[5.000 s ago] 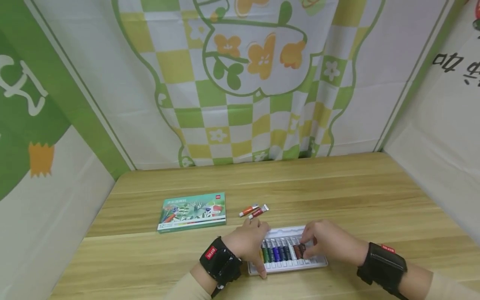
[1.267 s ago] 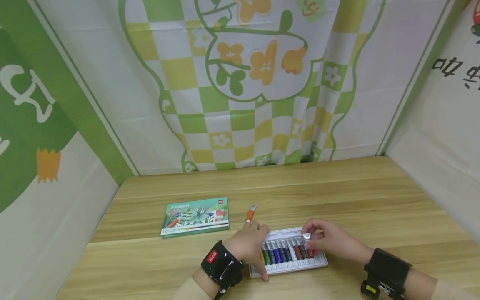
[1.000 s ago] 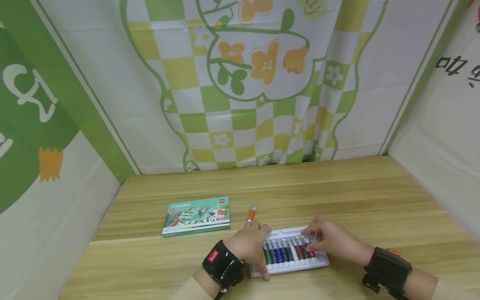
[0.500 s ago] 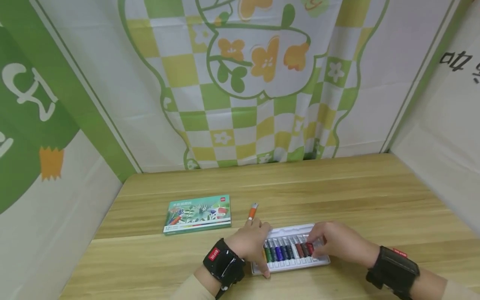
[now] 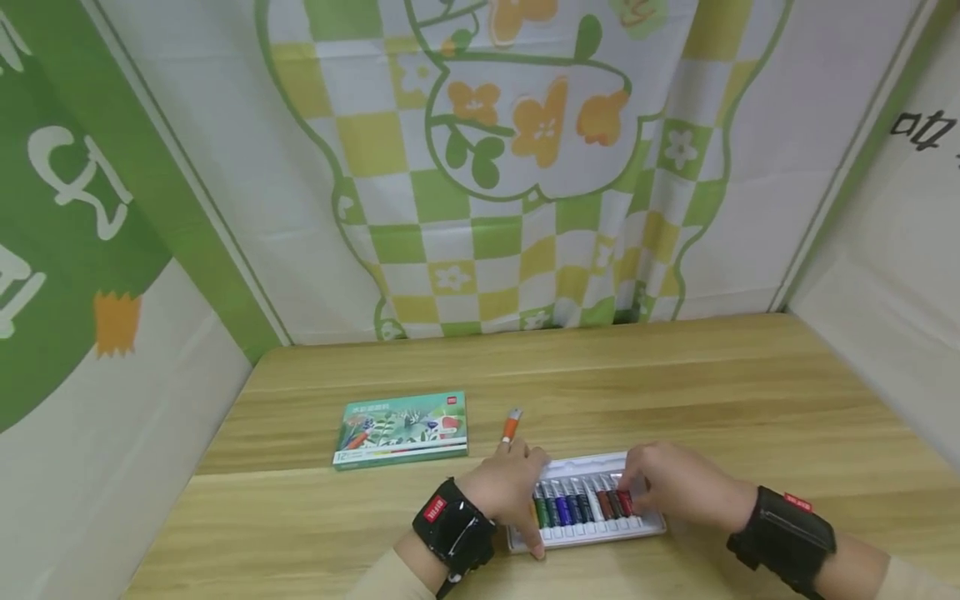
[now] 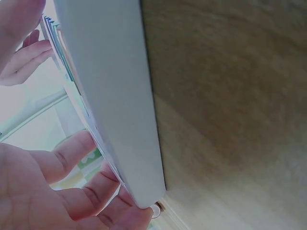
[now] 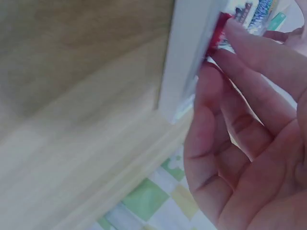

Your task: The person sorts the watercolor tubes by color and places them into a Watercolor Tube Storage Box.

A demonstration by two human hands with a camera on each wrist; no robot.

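A white plastic tray (image 5: 587, 465) holds a row of small paint tubes, running from yellow and green through blues and white to browns. My left hand (image 5: 513, 490) grips the tray's left end, thumb at the front edge and fingers toward the back. In the left wrist view, fingertips lie along the side of the tray (image 6: 115, 96). At the row's right end is a red paint tube (image 5: 626, 503), pinched by my right hand (image 5: 682, 490). The right wrist view shows thumb and fingers on that red tube (image 7: 219, 34), inside the tray's wall.
An orange paint tube (image 5: 511, 426) lies on the wooden table (image 5: 712, 383) just beyond my left fingers, its lower end hidden. A flat green printed paint box (image 5: 405, 427) lies to the left. Patterned cloth (image 5: 510, 242) hangs behind the table.
The red tube, earlier beside the orange one on the table, is now in the tray's right end, carried there by my right hand. My left hand has kept its place on the tray.
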